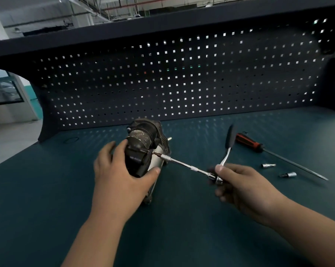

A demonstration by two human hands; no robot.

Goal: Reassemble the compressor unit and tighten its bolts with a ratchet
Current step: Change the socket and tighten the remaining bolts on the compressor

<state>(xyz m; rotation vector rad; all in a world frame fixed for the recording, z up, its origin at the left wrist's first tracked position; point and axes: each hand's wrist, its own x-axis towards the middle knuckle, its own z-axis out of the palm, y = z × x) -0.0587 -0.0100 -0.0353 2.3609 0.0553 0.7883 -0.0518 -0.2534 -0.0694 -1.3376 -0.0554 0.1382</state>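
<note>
There is one compressor (143,147) and one counter (201,228). There is one ratchet (228,149), with one extension bar (184,164) fitted to it. There is one screwdriver (247,141). There are two loose sockets, the far socket (268,165) and the near socket (288,174). There are two grips, the left grip (120,176) and the right grip (243,185). There is one pegboard (182,83).
</note>
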